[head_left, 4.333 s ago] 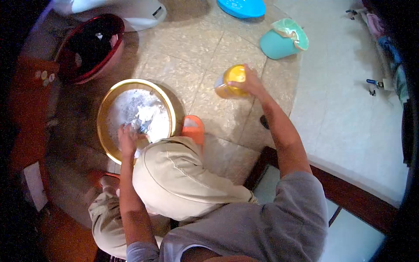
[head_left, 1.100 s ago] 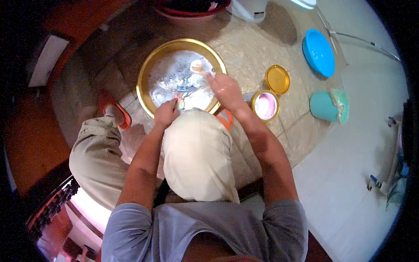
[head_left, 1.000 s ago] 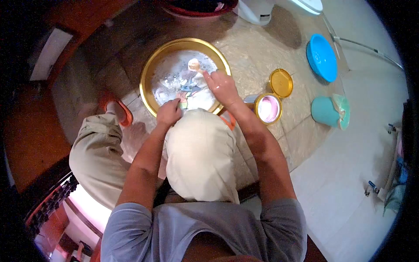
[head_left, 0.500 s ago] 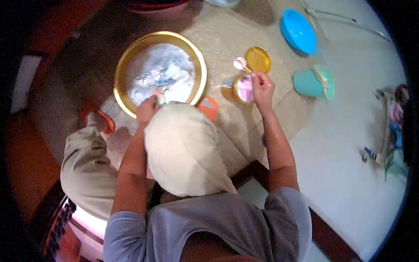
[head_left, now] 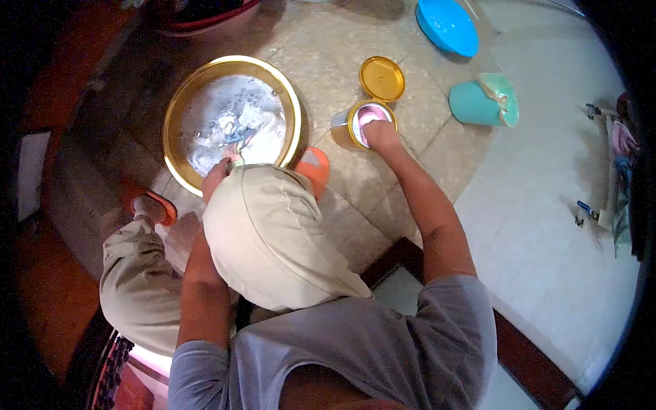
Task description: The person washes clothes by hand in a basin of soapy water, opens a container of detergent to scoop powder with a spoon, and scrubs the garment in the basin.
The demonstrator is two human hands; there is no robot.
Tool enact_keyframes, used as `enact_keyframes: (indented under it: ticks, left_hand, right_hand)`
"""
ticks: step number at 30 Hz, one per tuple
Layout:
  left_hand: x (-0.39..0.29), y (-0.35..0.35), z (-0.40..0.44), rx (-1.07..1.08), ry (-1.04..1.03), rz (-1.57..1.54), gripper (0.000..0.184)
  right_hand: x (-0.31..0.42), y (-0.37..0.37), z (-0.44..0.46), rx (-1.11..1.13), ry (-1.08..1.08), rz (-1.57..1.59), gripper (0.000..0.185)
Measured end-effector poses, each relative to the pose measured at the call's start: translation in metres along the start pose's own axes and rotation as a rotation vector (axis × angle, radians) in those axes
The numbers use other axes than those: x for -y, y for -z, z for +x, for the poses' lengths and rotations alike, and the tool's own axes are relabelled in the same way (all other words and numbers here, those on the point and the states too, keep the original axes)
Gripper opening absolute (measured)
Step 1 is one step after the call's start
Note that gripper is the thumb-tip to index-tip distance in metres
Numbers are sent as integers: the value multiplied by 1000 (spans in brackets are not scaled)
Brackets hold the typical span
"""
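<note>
A gold-rimmed basin (head_left: 295, 130) holds foamy water with a pale cloth (head_left: 263, 121) partly sunk in it. At its near rim, my left hand (head_left: 217, 176) is closed on a pink and green corner of cloth (head_left: 235, 157); my knee covers part of this hand. My right hand (head_left: 380, 135) reaches closed into a tub (head_left: 346, 131) of pinkish powder. The scoop seen in that hand earlier is hidden inside the tub. Hinged to the tub, a gold lid (head_left: 383, 78) stands open behind it.
A blue basin (head_left: 447, 27) lies at the back right. Nearer stands a teal bin (head_left: 471, 102) with a liner. My orange slippers (head_left: 314, 174) are by the gold-rimmed basin. A dark red tub (head_left: 205, 20) is at the back, and clothes hang on the right wall (head_left: 533, 205).
My right hand has lowered from above the tub into it, taking the white scoop out of sight. My left hand stays at the basin's near rim. The camera view has shifted.
</note>
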State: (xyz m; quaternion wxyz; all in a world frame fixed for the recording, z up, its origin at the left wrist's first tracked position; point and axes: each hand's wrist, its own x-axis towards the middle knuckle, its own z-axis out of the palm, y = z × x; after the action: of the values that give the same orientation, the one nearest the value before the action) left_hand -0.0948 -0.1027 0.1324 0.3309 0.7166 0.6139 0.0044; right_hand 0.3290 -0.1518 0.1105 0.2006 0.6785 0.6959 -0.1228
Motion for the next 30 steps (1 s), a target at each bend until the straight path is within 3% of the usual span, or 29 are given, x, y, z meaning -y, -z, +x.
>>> enact_keyframes:
  ticks: [2, 8, 11, 14, 20, 23, 27, 30]
  left_hand:
    - [5, -9, 5, -20, 14, 13, 41]
    - [2, -4, 4, 13, 35, -13, 40]
    - [1, -1, 5, 37, 27, 32, 40]
    - [4, -5, 3, -11, 6, 7, 39]
    - [3, -4, 3, -2, 26, 9, 38]
    - [78, -68, 38, 2, -31, -152, 37]
    - [35, -32, 17, -51, -48, 36, 36]
    - [28, -28, 12, -61, -9, 58, 37]
  right_hand:
    - [3, 3, 3, 118, 0, 70, 14]
    - [-6, 5, 5, 204, 53, 429, 17]
    - [-15, 26, -12, 136, 98, 618, 19]
    - [-24, 24, -24, -94, -185, 757, 20]
    - [-51, 42, -59, -154, -379, 1220, 18]
    - [-44, 54, -60, -255, -403, 1240, 13]
    - [24, 98, -52, -330, -258, 1413, 15]
    - [80, 108, -27, -541, 126, 1106, 16]
